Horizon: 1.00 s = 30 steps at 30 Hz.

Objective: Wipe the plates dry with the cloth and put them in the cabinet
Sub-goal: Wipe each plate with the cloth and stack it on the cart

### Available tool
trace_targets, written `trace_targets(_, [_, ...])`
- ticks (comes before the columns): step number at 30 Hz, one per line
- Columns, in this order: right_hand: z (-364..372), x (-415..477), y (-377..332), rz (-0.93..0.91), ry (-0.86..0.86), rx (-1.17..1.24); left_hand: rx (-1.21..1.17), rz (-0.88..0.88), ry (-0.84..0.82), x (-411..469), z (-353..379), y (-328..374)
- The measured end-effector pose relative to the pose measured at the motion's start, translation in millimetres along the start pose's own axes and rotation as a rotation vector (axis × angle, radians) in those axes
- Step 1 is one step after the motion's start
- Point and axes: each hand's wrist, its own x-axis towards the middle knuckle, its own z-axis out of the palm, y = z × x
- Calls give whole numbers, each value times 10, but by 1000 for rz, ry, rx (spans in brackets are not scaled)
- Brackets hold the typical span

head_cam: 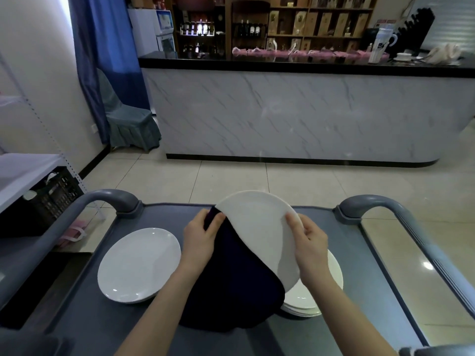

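The grey service cart [359, 253] carries a single white plate [140, 264] at left and a stack of white plates [308, 301] at right.

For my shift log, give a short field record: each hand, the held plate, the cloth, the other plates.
left hand: grips dark cloth against held plate
right hand: holds held plate's right rim
held plate: white, tilted, raised over cart
single plate: flat on cart, left side
plate stack: on cart beneath held plate, partly hidden
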Motion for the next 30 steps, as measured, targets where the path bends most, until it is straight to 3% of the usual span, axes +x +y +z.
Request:
trace_targets(5, [-150,177,-183,-162,-332,-342,16,68,-18,-28,-70,0])
trace_targets(10, [48,301,-353,-280,-632,-561,171,237,-326,16,9,223])
trace_targets(15, [123,219,-213,-286,-590,-488,151,170,-262,-94,31,67])
trace_targets(20, [27,129,-26,-137,-145,-195,74,-26,-4,-132,-44,-120])
trace_targets(22, [47,54,16,-67,-55,-74,32,-65,61,-149,-45,-146])
trace_targets(30, [-66,208,-193,-154,-349,-314,116,82,-146,-10,-103,76])
